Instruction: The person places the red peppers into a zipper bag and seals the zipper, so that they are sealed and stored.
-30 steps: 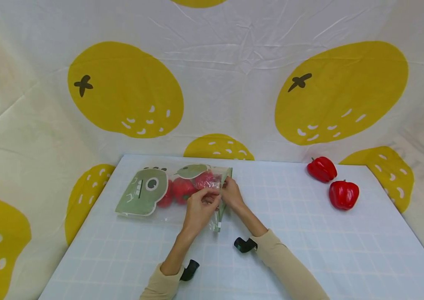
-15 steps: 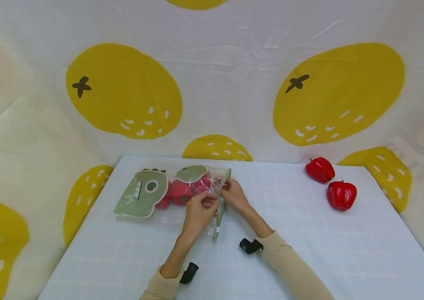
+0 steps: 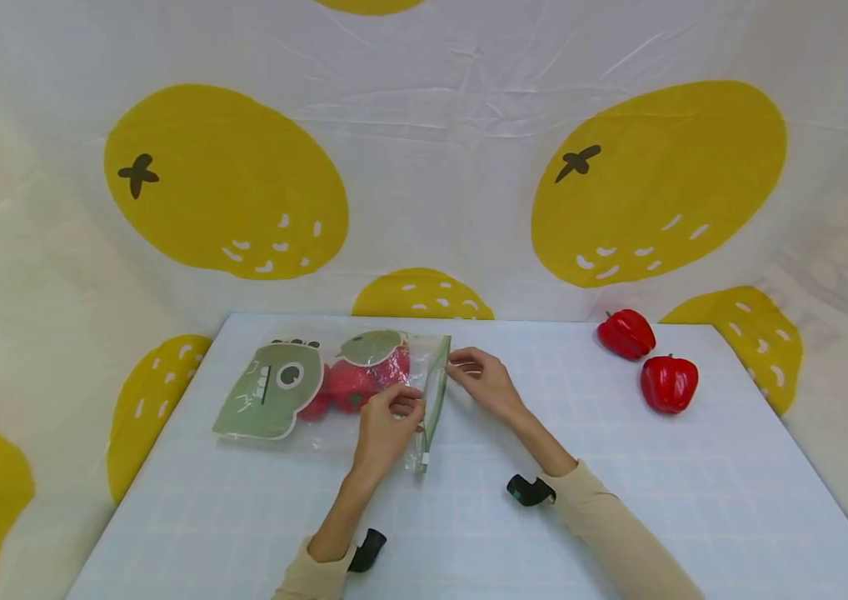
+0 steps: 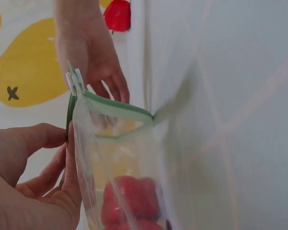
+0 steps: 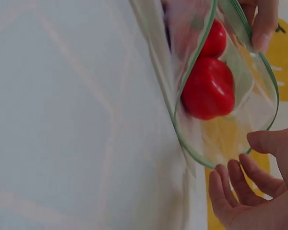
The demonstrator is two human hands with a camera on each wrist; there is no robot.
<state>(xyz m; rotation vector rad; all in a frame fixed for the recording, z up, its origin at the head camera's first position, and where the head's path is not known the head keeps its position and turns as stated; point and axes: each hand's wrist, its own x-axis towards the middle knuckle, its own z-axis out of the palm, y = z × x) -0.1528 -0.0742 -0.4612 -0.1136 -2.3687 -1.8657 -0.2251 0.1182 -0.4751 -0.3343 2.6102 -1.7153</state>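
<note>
- Thumb and fingers of the left hand (image 3: pixel 385 425) pinch the near side of the green plastic rim (image 3: pixel 436 392) with no visible gap.
- The right hand (image 3: pixel 490 385) is at the far side, thumb and fingers loosely parted with the rim close by; whether any fingertip touches it cannot be told.
- Between them gapes the mouth of a clear plastic zip bag with green dinosaur print (image 3: pixel 266 396), lying on its side at the table's left, a white slider (image 3: pixel 425 458) at the rim's near end.
- Inside sit at least 2 glossy red bell peppers (image 3: pixel 351 385).
- The film looks thin, soft and slippery, likely to sag and crumple; the rim appears stiffer and probably the better hold, 1 hand per side. The bag's weight seems to sit with the peppers.
- Farther right, 2 loose red bell peppers (image 3: pixel 669 385) rest close together on the pale blue gridded tabletop (image 3: pixel 731 500).
- Compared with 0.5 s earlier, the right hand has drawn back rightward from the rim, while the left keeps its pinch.
</note>
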